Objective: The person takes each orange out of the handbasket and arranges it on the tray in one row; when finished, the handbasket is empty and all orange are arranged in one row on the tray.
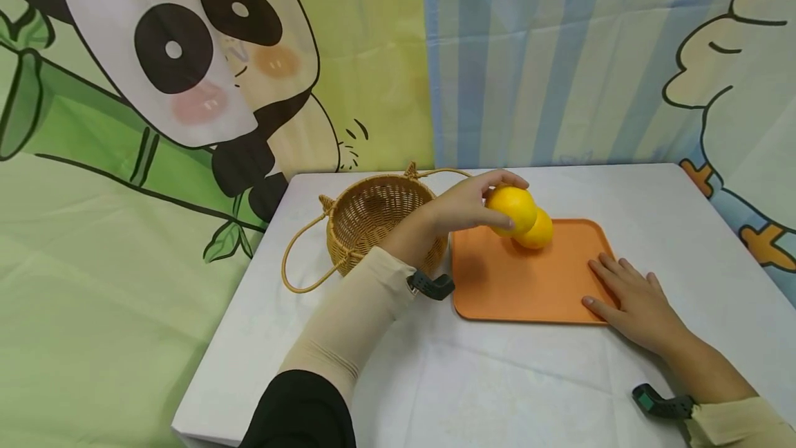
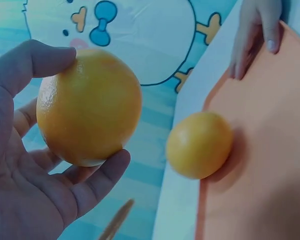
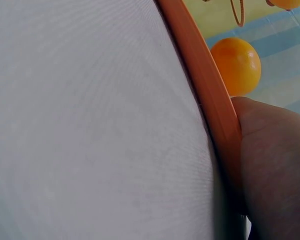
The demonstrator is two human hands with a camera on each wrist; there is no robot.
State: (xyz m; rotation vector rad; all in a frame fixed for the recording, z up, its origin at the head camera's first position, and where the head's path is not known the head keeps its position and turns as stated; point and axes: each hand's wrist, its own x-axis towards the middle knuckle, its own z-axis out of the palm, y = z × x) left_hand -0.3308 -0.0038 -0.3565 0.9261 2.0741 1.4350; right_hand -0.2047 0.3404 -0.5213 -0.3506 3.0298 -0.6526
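My left hand (image 1: 463, 206) holds an orange (image 1: 511, 209) between thumb and fingertips, raised above the tray; in the left wrist view this orange (image 2: 90, 107) fills the grasp. A second orange (image 1: 536, 230) sits on the orange tray (image 1: 528, 289) near its far edge, partly hidden behind the held one in the head view. The left wrist view shows the two oranges apart. My right hand (image 1: 637, 306) rests on the tray's right edge with its fingers spread. In the right wrist view, the thumb (image 3: 275, 155) lies against the tray rim (image 3: 205, 70).
Left of the tray stands a woven basket (image 1: 354, 216) with two loop handles, partly behind my left forearm. The white table (image 1: 485, 379) carries everything. Behind it hangs a cloth backdrop (image 1: 379, 54) with cartoon animals.
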